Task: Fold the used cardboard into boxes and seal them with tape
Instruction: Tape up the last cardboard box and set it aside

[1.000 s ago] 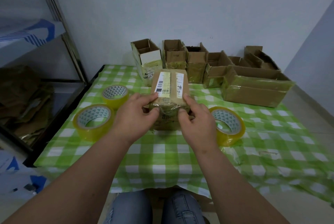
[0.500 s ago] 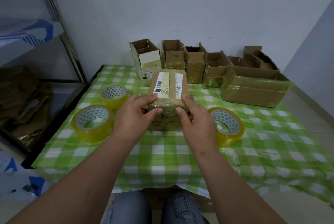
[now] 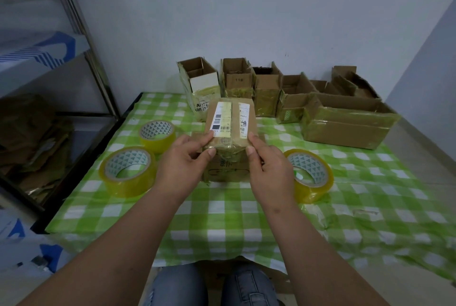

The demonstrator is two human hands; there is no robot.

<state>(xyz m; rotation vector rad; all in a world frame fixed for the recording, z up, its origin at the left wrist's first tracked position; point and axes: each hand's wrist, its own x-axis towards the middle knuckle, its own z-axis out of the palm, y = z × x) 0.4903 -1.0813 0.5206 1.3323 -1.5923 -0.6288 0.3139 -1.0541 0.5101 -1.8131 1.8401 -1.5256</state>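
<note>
Two knees in jeans [image 3: 212,286] sit cut off at the bottom edge, under a tabletop [image 3: 222,221] covered in green-and-white check. Above it, the left hand [image 3: 182,157] and right hand [image 3: 269,165] pinch the near corners of a small sealed cardboard box [image 3: 230,123], thumbs on its taped front edge; its label text is too small to read. The hands partly hide a second box [image 3: 225,170] beneath. Three yellow tape rolls [image 3: 128,172] flank them. A row of open boxes [image 3: 345,123] lines the wall.
</note>
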